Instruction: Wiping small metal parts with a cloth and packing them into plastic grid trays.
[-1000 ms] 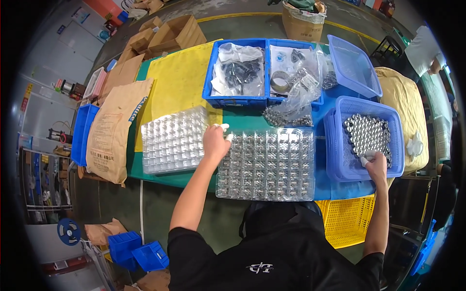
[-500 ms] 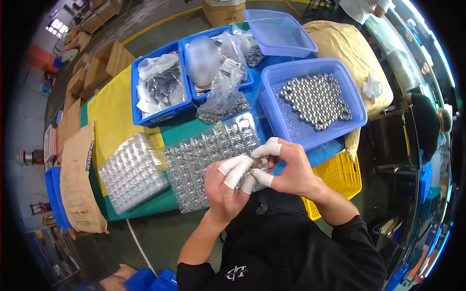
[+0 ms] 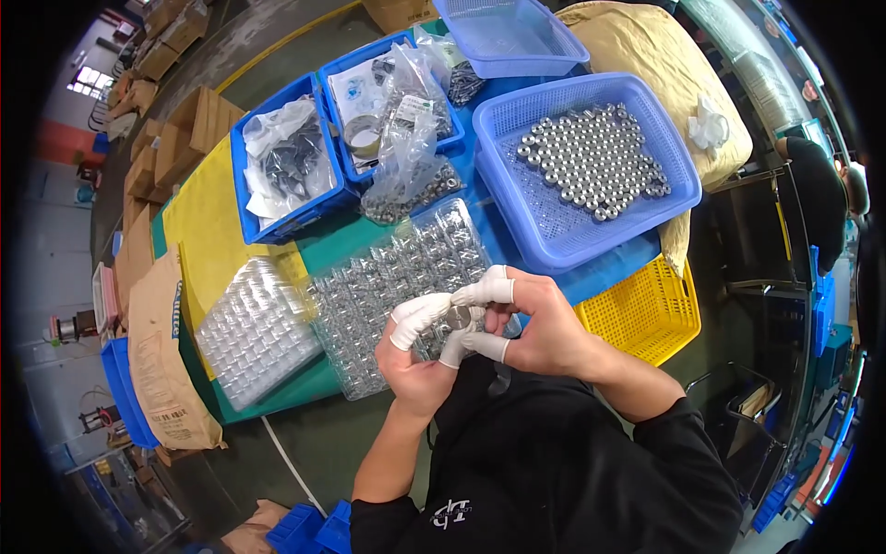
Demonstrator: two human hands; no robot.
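Note:
Between my two hands, over the near right corner of a clear plastic tray (image 3: 355, 309), is a small round metal part (image 3: 459, 319). My left hand (image 3: 411, 355) pinches it from the left with finger and thumb tips in white finger cots. From the other side, my right hand (image 3: 544, 328), also in white cots, closes its fingertips on the same part. Rows of shiny metal pieces fill the tray's pockets. Beyond my right hand, a blue-violet basket (image 3: 524, 226) holds many small round metal parts (image 3: 600, 157) on its floor.
A second clear pocketed tray (image 3: 254, 332) lies to the left, beside a brown paper sack (image 3: 166, 355). Two blue bins (image 3: 247, 208) with plastic bags stand at the back, near a tape roll (image 3: 362, 136). A yellow crate (image 3: 651, 309) sits below the table's right edge.
The view has shifted slightly. My fingers have changed their hold, and the metal part's round flat face now shows between them. The left fingers have drawn back a little.

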